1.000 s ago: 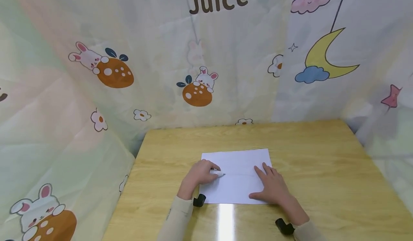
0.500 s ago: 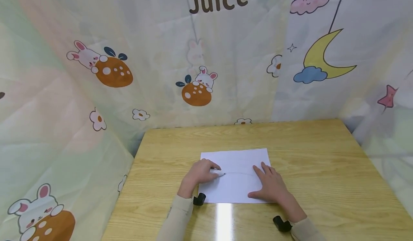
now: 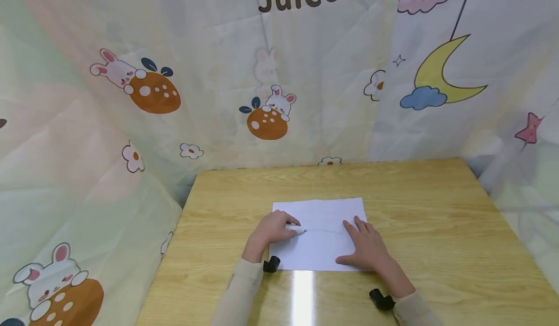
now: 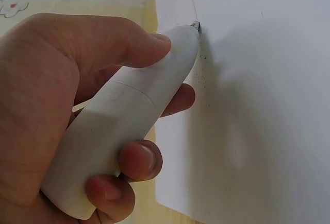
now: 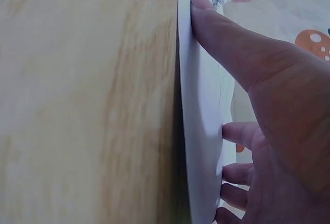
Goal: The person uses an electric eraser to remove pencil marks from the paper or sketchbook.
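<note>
My left hand (image 3: 271, 227) grips a thick white pen-shaped tool with a small metal tip, which looks like an electric eraser (image 4: 118, 113). Thumb and fingers wrap its body. Its tip meets the end of a faint thin line (image 4: 192, 0) on a white sheet of paper (image 3: 312, 255). Small dark crumbs (image 4: 204, 57) lie on the sheet beside the tip. My right hand (image 3: 371, 247) is spread on the sheet's right side, its fingers apart. In the right wrist view, the thumb (image 5: 227, 28) and fingertips press the paper, seen nearly edge-on.
The sheet lies on a light wooden table (image 3: 236, 195). A printed cloth backdrop (image 3: 209, 98) with bunnies and a moon hangs behind the table and at both sides. Black wrist pieces (image 3: 271, 264) sit at both wrists. A bright reflection crosses the tabletop below the sheet.
The head view has shifted slightly, so the table and sheet appear a little higher. The tool stays at about the same spot on the line, and my right hand keeps its place.
</note>
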A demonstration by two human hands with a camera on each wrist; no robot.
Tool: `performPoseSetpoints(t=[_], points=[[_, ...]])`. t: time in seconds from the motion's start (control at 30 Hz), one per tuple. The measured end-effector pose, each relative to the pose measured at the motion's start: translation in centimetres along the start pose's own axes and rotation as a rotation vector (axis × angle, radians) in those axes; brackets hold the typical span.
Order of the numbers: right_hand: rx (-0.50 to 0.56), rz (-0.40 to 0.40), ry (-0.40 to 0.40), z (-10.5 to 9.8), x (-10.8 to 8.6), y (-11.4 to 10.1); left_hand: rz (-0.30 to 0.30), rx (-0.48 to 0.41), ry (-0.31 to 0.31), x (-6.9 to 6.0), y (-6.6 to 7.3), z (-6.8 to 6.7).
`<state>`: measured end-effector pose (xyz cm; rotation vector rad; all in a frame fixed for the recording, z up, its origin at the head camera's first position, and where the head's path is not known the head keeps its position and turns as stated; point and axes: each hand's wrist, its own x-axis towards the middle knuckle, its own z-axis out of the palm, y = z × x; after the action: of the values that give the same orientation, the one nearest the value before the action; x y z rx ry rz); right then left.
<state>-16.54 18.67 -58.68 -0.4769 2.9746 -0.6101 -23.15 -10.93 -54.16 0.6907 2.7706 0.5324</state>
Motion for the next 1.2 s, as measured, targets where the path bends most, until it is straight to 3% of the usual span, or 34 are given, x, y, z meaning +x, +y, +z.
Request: performPoseSetpoints(t=[0.23, 0.4, 0.53, 0.83, 0.97, 1.2], points=[[-0.010, 0.005, -0.019, -0.15, -0.27, -0.41, -0.005, 0.001, -0.017, 0.09, -0.73, 0.78], [-0.024, -0.008, 0.020, -0.44, 0.22, -0.28, 0.016, 0.004, 0.014, 0.44, -0.64, 0.58], [-0.043, 0.003, 0.003, -0.62, 0.46, -0.16, 0.029, 0.013, -0.001, 0.62, -0.48, 0.53], [-0.006, 0.000, -0.002, -0.49, 0.23, -0.50, 0.001, 0.011, 0.010, -0.09, -0.65, 0.48], [-0.005, 0.000, 0.010, -0.42, 0.26, -0.49, 0.024, -0.005, 0.006, 0.12, -0.56, 0.39], [-0.011, 0.002, -0.003, -0.63, 0.37, -0.23, 0.009, 0.024, 0.003, 0.28, -0.60, 0.35]])
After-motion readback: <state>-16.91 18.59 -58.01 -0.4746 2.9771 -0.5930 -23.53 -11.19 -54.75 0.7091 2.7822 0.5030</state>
